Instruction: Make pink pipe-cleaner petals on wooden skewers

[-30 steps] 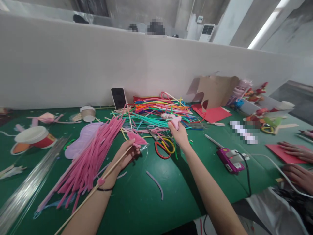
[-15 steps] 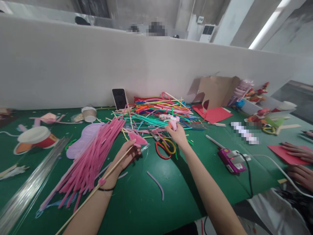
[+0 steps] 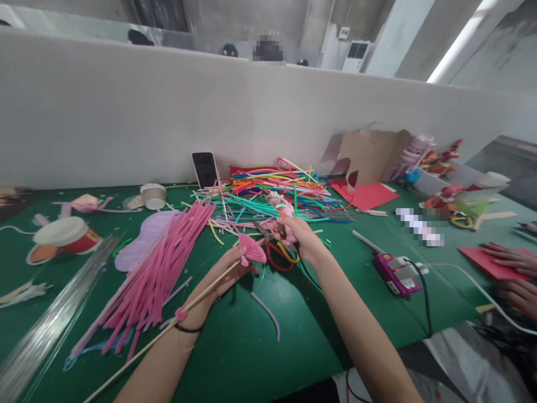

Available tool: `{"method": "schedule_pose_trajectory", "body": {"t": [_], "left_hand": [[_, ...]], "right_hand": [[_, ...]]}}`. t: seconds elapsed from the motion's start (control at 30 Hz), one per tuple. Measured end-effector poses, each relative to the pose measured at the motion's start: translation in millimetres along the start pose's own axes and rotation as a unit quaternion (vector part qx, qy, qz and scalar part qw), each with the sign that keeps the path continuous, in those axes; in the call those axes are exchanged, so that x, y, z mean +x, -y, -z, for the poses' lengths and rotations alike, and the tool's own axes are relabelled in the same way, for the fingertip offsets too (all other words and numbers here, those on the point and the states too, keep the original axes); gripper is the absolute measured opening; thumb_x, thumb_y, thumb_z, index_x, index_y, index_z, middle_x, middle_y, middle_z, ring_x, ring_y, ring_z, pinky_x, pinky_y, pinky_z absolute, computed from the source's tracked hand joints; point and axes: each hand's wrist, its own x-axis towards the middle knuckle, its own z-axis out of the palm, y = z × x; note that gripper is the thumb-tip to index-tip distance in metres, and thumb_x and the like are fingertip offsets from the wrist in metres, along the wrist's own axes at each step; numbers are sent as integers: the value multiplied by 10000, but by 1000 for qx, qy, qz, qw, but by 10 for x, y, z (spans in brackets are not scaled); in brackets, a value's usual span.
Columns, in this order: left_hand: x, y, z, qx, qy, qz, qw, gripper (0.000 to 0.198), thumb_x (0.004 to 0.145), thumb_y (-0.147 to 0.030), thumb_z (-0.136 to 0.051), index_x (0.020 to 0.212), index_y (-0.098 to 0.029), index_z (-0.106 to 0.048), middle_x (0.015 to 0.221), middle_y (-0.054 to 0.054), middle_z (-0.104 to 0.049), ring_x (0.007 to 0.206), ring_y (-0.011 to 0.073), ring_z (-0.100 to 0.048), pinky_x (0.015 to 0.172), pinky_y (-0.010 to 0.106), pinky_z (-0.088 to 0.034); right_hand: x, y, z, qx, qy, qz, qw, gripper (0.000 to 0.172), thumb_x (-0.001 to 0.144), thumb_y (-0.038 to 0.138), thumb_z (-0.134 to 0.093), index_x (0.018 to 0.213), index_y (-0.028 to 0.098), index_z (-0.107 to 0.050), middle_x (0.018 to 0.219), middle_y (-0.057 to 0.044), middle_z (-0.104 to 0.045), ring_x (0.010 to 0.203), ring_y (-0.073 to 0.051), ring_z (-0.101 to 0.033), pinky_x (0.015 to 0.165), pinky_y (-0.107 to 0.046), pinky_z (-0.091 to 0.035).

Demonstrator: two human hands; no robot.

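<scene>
My left hand (image 3: 229, 266) is closed around a thin wooden stick (image 3: 145, 346) that slants down to the lower left. A fan-shaped pink pipe-cleaner piece (image 3: 252, 249) stands at its upper end, and a small pink knot (image 3: 180, 313) sits lower on the stick. My right hand (image 3: 302, 234) grips a pink hot glue gun (image 3: 280, 200), its nozzle pointing up and left over the pile. A black cord trails from under that hand. Scissors with red and yellow handles (image 3: 279, 258) lie on the table, partly behind my right hand.
A bundle of pink pipe cleaners (image 3: 161, 280) lies left, and a multicoloured pile (image 3: 255, 190) at the back. A phone (image 3: 205, 170) leans on the partition (image 3: 251, 112). A purple power strip (image 3: 395, 274) stands right. Another person's hands (image 3: 514, 263) rest on red paper at the far right.
My right hand has lifted the glue gun off the pile and drawn it closer, to the left. My left hand has moved slightly right with the stick and pink piece.
</scene>
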Motion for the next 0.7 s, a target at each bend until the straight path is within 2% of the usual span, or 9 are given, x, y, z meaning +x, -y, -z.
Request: {"method": "schedule_pose_trajectory", "body": {"t": [0.13, 0.23, 0.33, 0.43, 0.53, 0.6, 0.7], "left_hand": [[7, 14, 57, 28, -15, -5, 999, 232, 749, -347, -732, 761, -122, -680, 722, 69, -643, 595, 147, -587, 552, 253, -498], [1, 4, 91, 55, -14, -14, 998, 238, 763, -335, -717, 685, -121, -650, 613, 30, -581, 516, 115, -536, 496, 221, -456], [-12, 5, 107, 76, -2, -14, 997, 252, 796, -333, -681, 670, -118, -645, 638, 44, -588, 536, 125, -550, 501, 228, -458], [-7, 14, 126, 66, -11, -9, 998, 243, 784, -332, -694, 672, -121, -647, 667, 53, -602, 568, 137, -566, 527, 241, -478], [12, 16, 138, 38, -25, -3, 999, 216, 768, -327, -711, 708, -126, -656, 665, 40, -599, 558, 134, -565, 529, 247, -488], [21, 14, 131, 22, -28, 3, 999, 210, 760, -327, -719, 719, -132, -657, 665, 37, -599, 567, 139, -572, 536, 253, -499], [19, 17, 106, 17, -25, 3, 1000, 225, 748, -339, -731, 721, -127, -660, 683, 53, -619, 581, 148, -581, 532, 260, -510]], "right_hand": [[-4, -40, -28, 11, -8, 23, 1000, 209, 666, 337, -692, 739, 142, -686, 776, -78, -713, 549, -108, -599, 314, -134, -278], [0, -16, -7, -6, -19, 27, 999, 220, 664, 346, -701, 739, 141, -674, 577, -24, -638, 411, -72, -484, 303, -152, -226], [33, 81, 105, 19, -116, 77, 990, 199, 665, 339, -697, 703, 163, -615, 512, 30, -567, 357, -40, -351, 311, -169, -209], [55, 197, 278, 51, -220, 146, 963, 228, 640, 326, -723, 688, 185, -550, 555, 45, -564, 386, -46, -358, 323, -180, -219], [5, 194, 349, 36, -272, 204, 940, 265, 616, 302, -758, 679, 191, -526, 488, 84, -477, 403, -59, -386, 352, -183, -269], [-68, 70, 260, 7, -277, 219, 936, 251, 623, 293, -763, 713, 181, -557, 539, 62, -543, 452, -78, -471, 402, -196, -351], [-196, -259, -54, 19, -273, 201, 941, 256, 659, 333, -752, 781, 169, -598, 639, 19, -633, 547, -116, -578, 499, -229, -447]]}}
